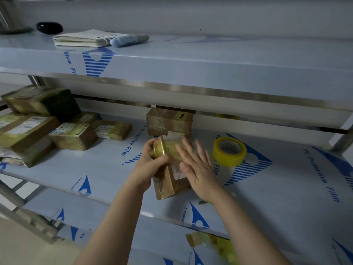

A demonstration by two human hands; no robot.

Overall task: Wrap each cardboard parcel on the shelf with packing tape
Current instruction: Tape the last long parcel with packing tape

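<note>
smoothing step: left hand [150,159] fingers grip the cardboard parcel [170,169]; right hand [196,169] fingers flat, spread, pressing tape; next likely needs the tape roll [229,151] beyond them.

Packing and storage room for mail parcels.
Steel shelves [191,88] are covered in blue-printed protective film [286,188]; taped cardboard parcels [72,137] with printed labels [25,126] are stacked at the left of the middle shelf; a yellow tape roll [229,152] stands to the right; a sheaf of papers [80,38] lies on the top shelf; the wall behind is plain grey.
</note>
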